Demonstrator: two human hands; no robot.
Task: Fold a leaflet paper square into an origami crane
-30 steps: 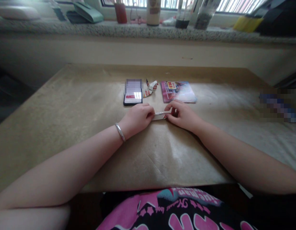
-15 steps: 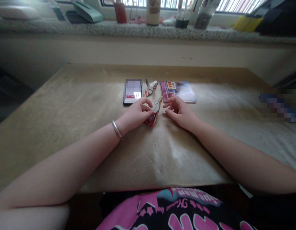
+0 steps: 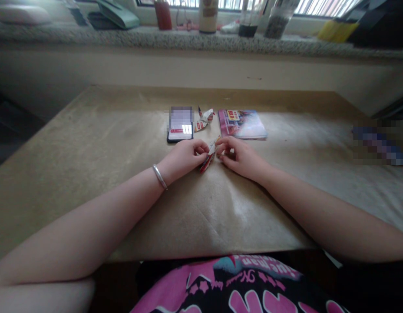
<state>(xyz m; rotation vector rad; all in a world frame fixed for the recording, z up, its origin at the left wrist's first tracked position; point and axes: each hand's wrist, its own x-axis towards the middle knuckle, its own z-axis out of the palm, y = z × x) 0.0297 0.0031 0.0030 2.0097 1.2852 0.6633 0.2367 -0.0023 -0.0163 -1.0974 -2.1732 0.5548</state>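
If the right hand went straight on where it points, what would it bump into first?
The right hand would likely meet the folded paper first, with the left hand beyond; depth makes contact unclear.

The tan counter (image 3: 201,217) bore a phone (image 3: 180,130) beyond the left grip (image 3: 188,155), printed papers (image 3: 243,125) beyond the right grip (image 3: 241,157), folded paper (image 3: 206,118) between those.

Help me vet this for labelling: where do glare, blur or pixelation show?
Head view: the window is very bright, with pale sheen on the booklet and table; same view: the folded paper at the left hand looks soft; head view again: pixelation covers much of the phone.
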